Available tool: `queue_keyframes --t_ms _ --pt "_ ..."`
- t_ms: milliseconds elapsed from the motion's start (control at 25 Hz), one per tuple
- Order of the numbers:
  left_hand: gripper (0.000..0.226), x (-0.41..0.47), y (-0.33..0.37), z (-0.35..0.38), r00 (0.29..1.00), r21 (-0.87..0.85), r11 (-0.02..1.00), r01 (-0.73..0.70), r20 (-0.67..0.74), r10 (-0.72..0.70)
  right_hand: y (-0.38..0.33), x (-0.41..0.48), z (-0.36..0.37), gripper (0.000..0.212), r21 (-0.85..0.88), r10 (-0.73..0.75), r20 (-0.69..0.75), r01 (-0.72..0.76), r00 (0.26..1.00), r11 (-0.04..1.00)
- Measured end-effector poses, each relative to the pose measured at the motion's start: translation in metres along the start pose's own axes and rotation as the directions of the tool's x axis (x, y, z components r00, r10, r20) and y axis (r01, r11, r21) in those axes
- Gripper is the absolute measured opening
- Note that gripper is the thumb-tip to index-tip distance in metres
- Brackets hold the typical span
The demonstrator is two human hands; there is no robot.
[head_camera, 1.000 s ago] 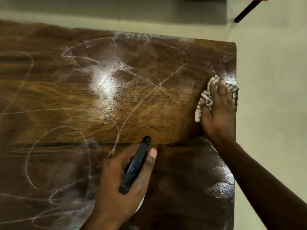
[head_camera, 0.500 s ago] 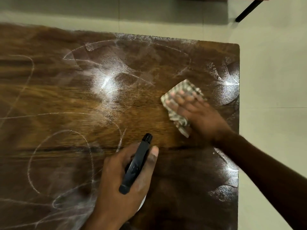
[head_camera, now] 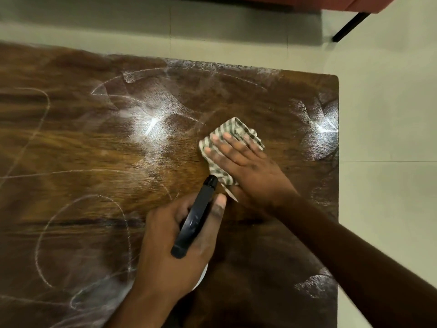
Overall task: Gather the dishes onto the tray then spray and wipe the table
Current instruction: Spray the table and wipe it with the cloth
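Note:
A dark wooden table (head_camera: pixel 82 143) fills the view, streaked with wet white wipe marks. My right hand (head_camera: pixel 248 169) presses flat on a crumpled green-and-white checked cloth (head_camera: pixel 233 132) near the table's middle right. My left hand (head_camera: pixel 172 247) is wrapped around a spray bottle (head_camera: pixel 196 218) with a black head, its nozzle pointing away from me and almost touching the cloth's near corner. The bottle's white body is mostly hidden under my hand. No dishes or tray are in view.
The table's right edge (head_camera: pixel 337 185) and far edge drop to a pale tiled floor (head_camera: pixel 387 114). A black furniture leg (head_camera: pixel 347 28) under a reddish seat stands at the top right.
My right hand slid the cloth from the table's right edge leftward and toward the spray bottle. The left hand with the bottle stayed in place.

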State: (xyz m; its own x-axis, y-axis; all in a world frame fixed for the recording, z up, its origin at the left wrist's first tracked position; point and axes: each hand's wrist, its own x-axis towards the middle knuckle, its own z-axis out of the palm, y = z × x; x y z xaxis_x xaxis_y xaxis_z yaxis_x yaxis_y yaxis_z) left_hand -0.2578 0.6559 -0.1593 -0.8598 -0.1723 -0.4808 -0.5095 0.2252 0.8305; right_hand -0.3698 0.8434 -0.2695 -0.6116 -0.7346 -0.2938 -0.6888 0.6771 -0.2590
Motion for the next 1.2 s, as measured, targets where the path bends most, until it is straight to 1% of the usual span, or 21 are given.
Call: queue_keyframes --t_ms 40,80,160,240,280,320,360,400,480,560,600,680,720,800,880,920,960,1000,1040,1120,1200 --pt "0.057 0.004 0.001 0.0 1.0 -0.005 1.0 0.003 -0.009 -0.003 0.019 -0.012 -0.002 0.081 -0.034 -0.042 0.029 0.043 0.999 0.999" --pt "0.059 0.007 0.003 0.0 1.0 -0.015 1.0 0.004 -0.019 -0.005 0.038 -0.023 -0.003 0.079 -0.025 0.003 0.012 -0.003 1.0 1.0" --pt "0.056 0.012 0.005 0.0 1.0 -0.053 0.999 0.012 -0.017 -0.013 0.071 -0.04 -0.007 0.072 0.109 0.29 -0.135 -0.277 0.947 0.955" --pt "0.049 0.015 0.007 0.0 1.0 -0.072 0.997 0.018 0.012 -0.017 0.086 -0.033 -0.015 0.07 0.311 0.636 -0.22 -0.564 0.74 0.765" --pt "0.047 0.015 0.007 0.0 1.0 -0.074 0.997 0.018 0.027 -0.016 0.087 -0.019 -0.019 0.072 0.39 0.743 -0.209 -0.643 0.635 0.659" --pt "0.045 0.016 0.007 0.0 0.999 -0.071 0.997 0.012 0.037 -0.01 0.083 0.0 -0.023 0.074 0.44 0.802 -0.186 -0.682 0.567 0.584" --pt "0.044 0.016 0.007 -0.001 0.999 -0.063 0.998 0.006 0.044 -0.003 0.077 0.018 -0.026 0.076 0.463 0.82 -0.173 -0.69 0.545 0.557" --pt "0.044 0.017 0.006 -0.001 0.999 -0.05 0.999 0.0 0.045 0.002 0.069 0.035 -0.028 0.075 0.458 0.806 -0.172 -0.679 0.566 0.574" --pt "0.045 0.02 0.006 -0.001 0.999 -0.034 0.999 -0.006 0.036 0.007 0.048 0.061 -0.031 0.072 0.381 0.683 -0.166 -0.592 0.711 0.71" --pt "0.044 0.021 0.005 -0.001 1.0 -0.037 0.999 -0.01 0.018 0.01 0.032 0.072 -0.029 0.073 0.22 0.374 -0.118 -0.343 0.92 0.913" --pt "0.043 0.021 0.005 -0.002 1.0 -0.035 0.999 -0.012 0.017 0.012 0.031 0.07 -0.028 0.074 0.122 0.168 -0.063 -0.159 0.984 0.98" --pt "0.041 0.02 0.004 -0.005 1.0 -0.019 1.0 -0.005 0.022 0.006 0.054 0.06 -0.032 0.074 -0.01 -0.112 0.036 0.112 0.993 0.994" --pt "0.041 0.019 0.004 -0.006 1.0 -0.006 1.0 -0.001 0.021 0.001 0.069 0.053 -0.033 0.073 -0.035 -0.103 0.028 0.104 0.994 0.994" --pt "0.039 0.017 0.003 -0.01 1.0 0.0 1.0 0.011 0.016 -0.011 0.099 0.041 -0.033 0.071 0.013 0.178 -0.114 -0.178 0.977 0.984" --pt "0.042 0.016 0.003 -0.012 1.0 0.007 1.0 0.022 0.01 -0.022 0.111 0.046 -0.041 0.07 0.215 0.578 -0.2 -0.54 0.791 0.814" --pt "0.043 0.015 0.003 -0.013 1.0 0.013 1.0 0.021 0.009 -0.021 0.106 0.057 -0.044 0.069 0.295 0.71 -0.187 -0.651 0.679 0.699" --pt "0.044 0.015 0.003 -0.013 1.0 0.014 1.0 0.02 0.007 -0.02 0.094 0.071 -0.047 0.068 0.331 0.77 -0.16 -0.701 0.618 0.632" --pt "0.044 0.014 0.002 -0.014 1.0 0.012 1.0 0.021 0.003 -0.021 0.079 0.084 -0.047 0.069 0.327 0.762 -0.141 -0.696 0.632 0.639" --pt "0.044 0.013 0.002 -0.014 1.0 0.012 1.0 0.019 -0.007 -0.019 0.063 0.094 -0.046 0.071 0.289 0.693 -0.137 -0.641 0.707 0.711" --pt "0.041 0.012 0.004 -0.016 1.0 0.011 1.0 0.013 -0.015 -0.013 0.033 0.103 -0.04 0.075 0.148 0.394 -0.115 -0.376 0.912 0.915" --pt "0.039 0.011 0.007 -0.02 1.0 0.004 1.0 0.021 -0.013 -0.021 0.024 0.095 -0.035 0.076 0.038 0.05 -0.01 -0.05 0.999 0.998"
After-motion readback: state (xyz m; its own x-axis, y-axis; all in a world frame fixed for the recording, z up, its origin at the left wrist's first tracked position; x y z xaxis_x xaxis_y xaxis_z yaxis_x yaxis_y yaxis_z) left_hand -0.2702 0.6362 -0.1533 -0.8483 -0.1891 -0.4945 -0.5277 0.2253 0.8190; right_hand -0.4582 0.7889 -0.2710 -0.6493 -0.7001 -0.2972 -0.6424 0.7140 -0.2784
